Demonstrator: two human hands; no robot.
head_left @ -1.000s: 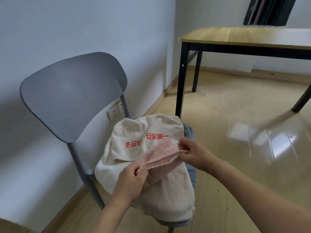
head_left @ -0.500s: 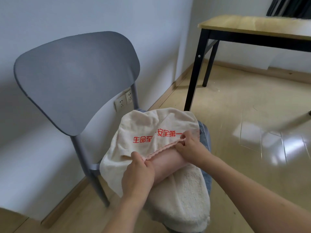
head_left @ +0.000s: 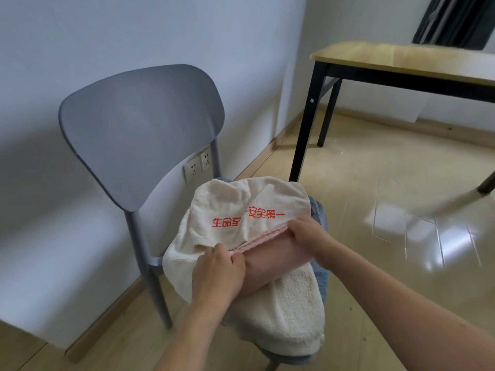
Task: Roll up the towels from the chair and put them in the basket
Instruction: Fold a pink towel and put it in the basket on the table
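Pink towel (head_left: 270,259) now laid flat on top of the cream towel (head_left: 292,311) on the chair (head_left: 139,135) seat, far edge pressed down just below the red printed lettering (head_left: 247,217); one second ago that same edge held lifted and stretched in the air between both hands, half a second ago already lowered to the pile. Left hand (head_left: 217,274) at the near-left corner of the edge, grip closed in a pinch, thumb and curled fingers on the pink hem. Right hand (head_left: 308,236) at the far-right corner, grip likewise curled onto the hem, knuckles up. Blue towel (head_left: 320,218) visible only as a strip under the cream one, at the right side and front of the seat. Judged meaning: straightening step finished, towel spread and aligned, rolling ready to begin from this pinched edge; no turn of the roll visible yet. Three towels apparently on the chair, none rolled. Basket not in view. Beyond the chair: wall socket (head_left: 197,164), wooden floor (head_left: 375,236), and a black-legged surface (head_left: 396,58) well apart to the right.
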